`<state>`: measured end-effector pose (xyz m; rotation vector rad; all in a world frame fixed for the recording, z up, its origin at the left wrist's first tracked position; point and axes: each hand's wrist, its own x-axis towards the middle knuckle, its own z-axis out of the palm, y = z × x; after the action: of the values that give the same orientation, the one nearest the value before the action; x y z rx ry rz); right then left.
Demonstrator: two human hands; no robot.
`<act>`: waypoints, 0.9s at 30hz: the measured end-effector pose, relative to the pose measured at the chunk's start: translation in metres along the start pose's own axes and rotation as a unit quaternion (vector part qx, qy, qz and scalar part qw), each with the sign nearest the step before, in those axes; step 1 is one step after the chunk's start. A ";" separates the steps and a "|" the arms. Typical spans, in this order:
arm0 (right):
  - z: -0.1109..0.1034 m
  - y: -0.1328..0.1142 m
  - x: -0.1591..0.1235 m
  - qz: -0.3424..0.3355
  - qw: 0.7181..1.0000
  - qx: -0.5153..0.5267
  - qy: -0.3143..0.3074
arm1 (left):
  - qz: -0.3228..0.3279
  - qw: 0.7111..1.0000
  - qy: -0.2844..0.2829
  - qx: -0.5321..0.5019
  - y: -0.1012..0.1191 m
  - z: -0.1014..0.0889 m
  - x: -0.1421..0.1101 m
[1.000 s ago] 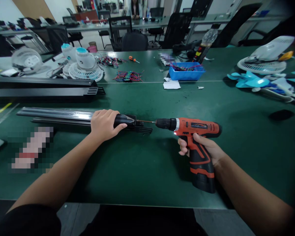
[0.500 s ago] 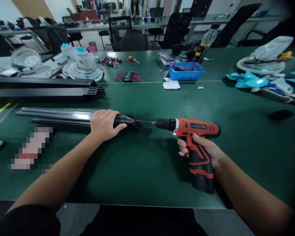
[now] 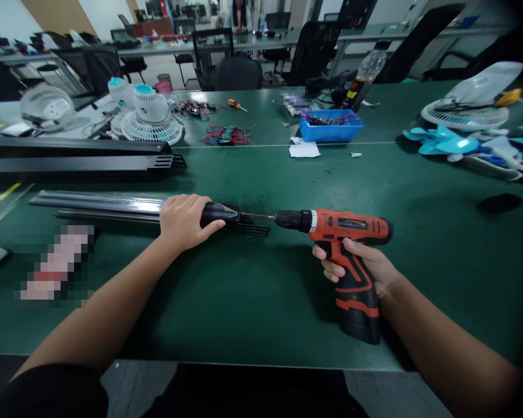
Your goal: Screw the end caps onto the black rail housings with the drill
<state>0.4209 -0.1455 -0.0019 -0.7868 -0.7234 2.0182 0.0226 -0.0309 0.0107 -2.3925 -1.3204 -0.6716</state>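
My left hand (image 3: 185,222) is wrapped over the right end of a long black, shiny housing (image 3: 104,203) lying on the green table. A slotted black piece (image 3: 257,230) sticks out beyond that end. My right hand (image 3: 366,264) grips an orange and black cordless drill (image 3: 348,225) by its handle, with the chuck facing left. From the chuck a long thin bit (image 3: 259,216) runs level to the end of the housing. Where its tip meets the housing is hidden. The lower fingers of my right hand curl round the front of the handle.
Behind lie more long black panels (image 3: 70,162), white fan parts (image 3: 150,116), wired circuit boards (image 3: 229,135) and an orange screwdriver (image 3: 236,105). A blue bin (image 3: 331,130) holds wires near a bottle (image 3: 364,75). Blue fan blades (image 3: 448,142) lie at right. A person sits far back.
The fingers of my right hand have shifted on the drill's handle around the trigger. The drill, the housing and my left hand have stayed nearly where they were.
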 end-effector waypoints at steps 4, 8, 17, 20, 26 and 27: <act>0.001 0.001 0.001 -0.004 1.000 0.001 -0.009 | 0.000 1.000 0.001 0.002 -0.001 0.000 0.000; 0.006 -0.001 0.001 0.004 1.000 -0.020 0.003 | -0.002 1.000 0.001 0.003 -0.001 -0.001 0.001; 0.013 -0.003 0.001 0.006 1.000 -0.017 0.011 | -0.018 0.999 -0.007 -0.026 0.000 -0.002 0.001; 0.013 -0.004 0.000 0.009 1.000 -0.017 0.007 | -0.020 1.000 -0.014 -0.020 0.000 -0.001 0.001; 0.010 -0.003 -0.001 0.008 0.999 -0.032 0.007 | -0.013 1.000 -0.009 -0.006 0.000 -0.001 0.001; 0.009 -0.003 -0.001 0.007 0.999 -0.035 0.009 | -0.012 1.000 -0.008 -0.006 0.000 0.000 0.001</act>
<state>0.4155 -0.1467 0.0060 -0.8515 -0.7848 2.0058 0.0233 -0.0303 0.0117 -2.3998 -1.3573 -0.6701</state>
